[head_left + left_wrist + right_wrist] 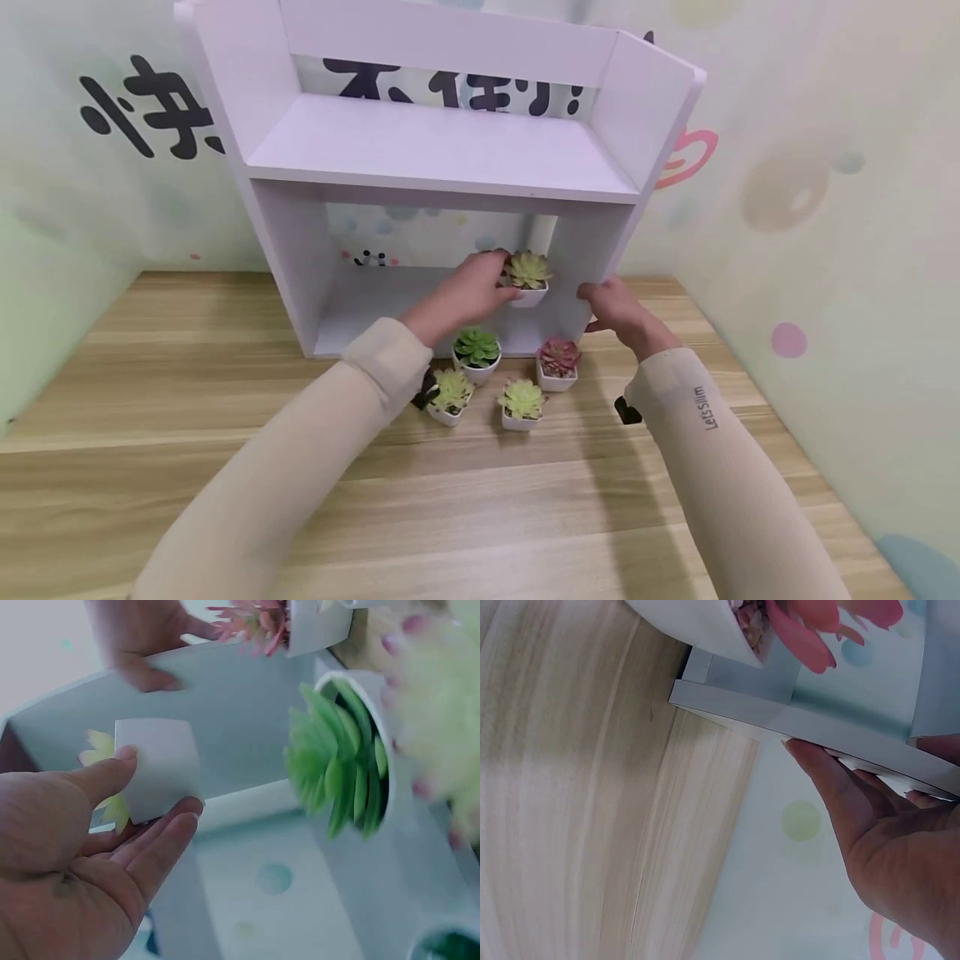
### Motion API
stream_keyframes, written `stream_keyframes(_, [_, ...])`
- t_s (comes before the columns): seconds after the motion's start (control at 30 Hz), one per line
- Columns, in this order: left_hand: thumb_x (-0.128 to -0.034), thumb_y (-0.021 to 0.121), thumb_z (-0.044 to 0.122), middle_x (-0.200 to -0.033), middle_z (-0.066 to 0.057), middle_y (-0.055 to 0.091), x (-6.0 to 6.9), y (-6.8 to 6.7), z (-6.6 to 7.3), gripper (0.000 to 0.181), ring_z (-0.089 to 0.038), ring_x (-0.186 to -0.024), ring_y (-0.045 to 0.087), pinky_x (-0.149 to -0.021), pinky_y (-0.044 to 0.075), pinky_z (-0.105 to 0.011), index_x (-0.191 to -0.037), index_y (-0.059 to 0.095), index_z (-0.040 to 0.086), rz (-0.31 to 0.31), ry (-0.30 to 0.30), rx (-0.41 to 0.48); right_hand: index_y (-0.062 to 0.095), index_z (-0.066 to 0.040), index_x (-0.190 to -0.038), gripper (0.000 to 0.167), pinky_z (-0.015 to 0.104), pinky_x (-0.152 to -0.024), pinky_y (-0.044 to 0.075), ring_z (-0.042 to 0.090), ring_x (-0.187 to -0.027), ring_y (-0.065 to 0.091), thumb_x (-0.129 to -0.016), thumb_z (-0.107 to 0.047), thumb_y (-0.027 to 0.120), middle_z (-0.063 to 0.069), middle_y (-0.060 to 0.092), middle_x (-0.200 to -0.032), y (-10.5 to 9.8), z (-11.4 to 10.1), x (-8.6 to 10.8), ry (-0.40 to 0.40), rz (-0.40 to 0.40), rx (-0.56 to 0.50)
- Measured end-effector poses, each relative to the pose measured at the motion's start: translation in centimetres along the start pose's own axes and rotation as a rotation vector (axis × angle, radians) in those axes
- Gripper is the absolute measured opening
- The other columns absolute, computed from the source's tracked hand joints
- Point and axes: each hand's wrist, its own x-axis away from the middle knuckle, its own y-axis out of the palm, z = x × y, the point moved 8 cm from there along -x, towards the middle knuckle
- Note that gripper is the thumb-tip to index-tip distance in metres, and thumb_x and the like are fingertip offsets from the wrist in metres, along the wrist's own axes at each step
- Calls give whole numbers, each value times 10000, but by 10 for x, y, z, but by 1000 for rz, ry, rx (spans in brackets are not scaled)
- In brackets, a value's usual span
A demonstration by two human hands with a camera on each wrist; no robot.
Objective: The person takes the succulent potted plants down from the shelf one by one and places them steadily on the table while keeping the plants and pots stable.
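Observation:
My left hand (468, 287) holds a potted succulent (528, 271) with yellow-green leaves, up off the floor of the white shelf's (442, 154) lower compartment, towards its right side. In the left wrist view, thumb and fingers pinch the small white pot (159, 769). My right hand (618, 308) grips the front edge of the shelf's right side panel; the right wrist view has the fingers along its outer face (825, 750). In front of the shelf are a green succulent (477, 346), a red one (558, 358) and two yellow-green ones (522, 400) (452, 392), all in white pots.
The shelf stands on a wood-grain table (187, 417), near a patterned wall (810, 208) with black lettering. Above the lower compartment runs a second board (435, 146). Dark devices sit at both wrists.

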Motion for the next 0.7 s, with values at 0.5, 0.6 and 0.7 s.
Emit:
stream_keyframes(0.5, [-960,683,94,-1350,-188,587,95,-40,-28,546,-324,-1165,674,-980,582,-379,-1450,462,-3,58,85,191,175,-47,-1597,619,496,-925,551,436,-1399,420,-1007,-136,340,269,336,-1583,-1,1,1,0,-16,-4])
stream_keyframes(0.6, [-955,686,81,-1351,-197,581,117,-45,-39,547,-335,-1158,676,-966,589,-386,-1451,467,5,74,80,193,207,-35,-1585,605,410,-830,569,427,-1369,444,-1005,-139,344,275,362,-1560,-1,2,1,-8,-6,5])
stream_keyframes(0.7, [-958,675,60,-1335,-207,575,139,-47,-51,514,-343,-1149,676,-952,594,-381,-1428,479,-7,75,74,191,224,-30,-1576,604,377,-787,564,432,-1356,449,-996,-131,357,280,371,-1549,-1,2,1,-9,2,9])
